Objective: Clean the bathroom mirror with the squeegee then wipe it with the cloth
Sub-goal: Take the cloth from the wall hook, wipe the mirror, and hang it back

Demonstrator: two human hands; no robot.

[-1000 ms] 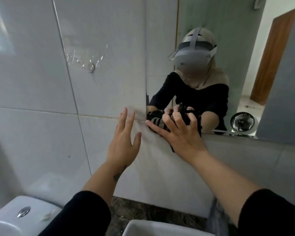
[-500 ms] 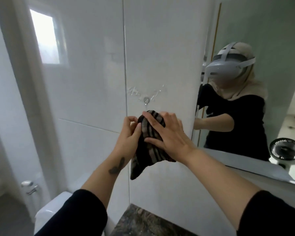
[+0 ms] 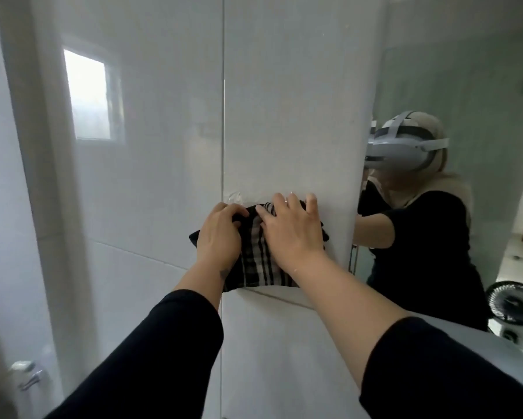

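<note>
Glossy white tiled wall [image 3: 151,207] ahead, small bright window [image 3: 86,95] reflected at upper left, mirror [image 3: 465,95] at the right edge with a fan [image 3: 512,306] reflected low in it. Since half a second ago, striped cloth [image 3: 255,261] lifted from a bunch hanging between the hands to lying spread against the tile left of the mirror, left hand [image 3: 219,237] curled on its upper left edge, right hand [image 3: 290,234] splayed flat, pressing it. Hook [image 3: 234,197] above barely legible, cloth's top corners hidden under fingers.
</note>
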